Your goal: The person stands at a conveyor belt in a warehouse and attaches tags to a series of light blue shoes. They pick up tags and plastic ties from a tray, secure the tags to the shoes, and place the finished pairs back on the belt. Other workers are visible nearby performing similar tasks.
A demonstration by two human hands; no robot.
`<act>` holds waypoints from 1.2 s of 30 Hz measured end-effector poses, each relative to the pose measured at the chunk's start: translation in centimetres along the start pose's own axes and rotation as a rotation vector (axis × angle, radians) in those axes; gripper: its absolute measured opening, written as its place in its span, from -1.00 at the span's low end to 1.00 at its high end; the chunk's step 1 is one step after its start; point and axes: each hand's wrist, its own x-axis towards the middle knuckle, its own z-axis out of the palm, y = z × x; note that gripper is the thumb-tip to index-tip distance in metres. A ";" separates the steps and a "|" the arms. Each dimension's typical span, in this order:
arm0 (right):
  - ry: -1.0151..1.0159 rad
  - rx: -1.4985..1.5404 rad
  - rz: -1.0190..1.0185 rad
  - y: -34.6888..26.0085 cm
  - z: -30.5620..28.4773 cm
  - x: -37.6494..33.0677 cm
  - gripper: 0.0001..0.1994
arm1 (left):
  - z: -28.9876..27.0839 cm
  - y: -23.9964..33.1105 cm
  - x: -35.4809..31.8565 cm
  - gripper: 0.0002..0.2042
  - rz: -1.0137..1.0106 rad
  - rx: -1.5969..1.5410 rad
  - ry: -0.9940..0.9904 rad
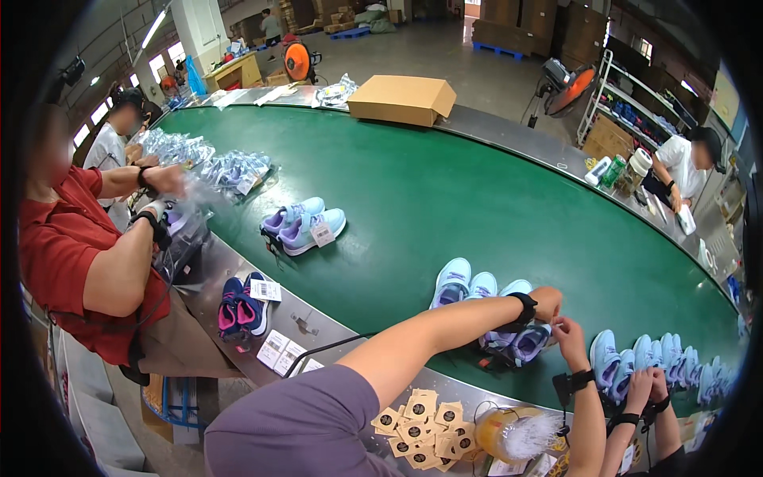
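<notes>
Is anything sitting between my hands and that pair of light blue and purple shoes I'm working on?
Nothing visible does. Your left hand and right hand are already right at the light blue and purple shoes on the green belt, apparently touching them.

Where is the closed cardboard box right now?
In the head view, the cardboard box sits at the far edge of the green conveyor belt, upper centre, beside a clear plastic bag on its left.

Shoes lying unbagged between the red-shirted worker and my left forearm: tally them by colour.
Light blue and purple shoes: 2
Navy and pink shoes: 2
Total: 4
</notes>
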 end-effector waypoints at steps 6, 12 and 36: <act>0.273 -0.515 -0.285 -2.3 2.3 -0.6 -0.88 | 2.1 0.0 -1.8 -0.92 0.073 0.197 0.343; -0.010 0.504 0.113 -2.2 -0.9 -0.4 -0.88 | -1.1 0.3 -3.1 -0.88 -0.456 -0.787 0.090; -0.106 0.710 0.067 -5.0 -1.0 0.2 -0.76 | -3.3 2.5 -7.3 -0.58 -0.316 -1.083 0.127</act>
